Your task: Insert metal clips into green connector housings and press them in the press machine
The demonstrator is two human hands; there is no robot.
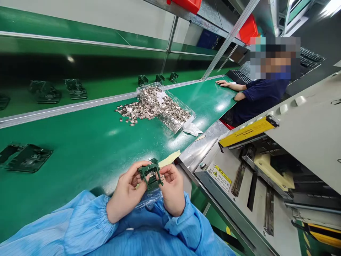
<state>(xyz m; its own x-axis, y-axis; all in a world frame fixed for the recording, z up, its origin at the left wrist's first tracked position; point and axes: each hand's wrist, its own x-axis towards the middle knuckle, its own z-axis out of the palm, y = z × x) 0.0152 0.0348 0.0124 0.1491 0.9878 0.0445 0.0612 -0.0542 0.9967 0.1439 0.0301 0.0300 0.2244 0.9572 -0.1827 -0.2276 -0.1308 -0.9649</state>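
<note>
Close to my body, a small dark green plastic frame (151, 172) with openings is held up between both hands. My left hand (129, 186) grips its left side between thumb and fingers. At the frame's right edge my right hand (172, 185) pinches with thumb and fingers; whether a small part sits in that pinch is hidden. Below the hands lies a clear plastic bag (150, 199), and a pale yellow strip (170, 159) shows behind them. Farther off, a clear tray (190, 119) holds many small silvery metal parts, with a pile of loose metal parts (134, 113) spilling beside it.
Dark green parts (32, 158) lie on the green conveyor belt (87, 149) at left; more green parts (76, 89) sit beyond the metal rail. To the right stands a machine with a yellow bar (247, 131). A co-worker (261, 96) sits at the far end.
</note>
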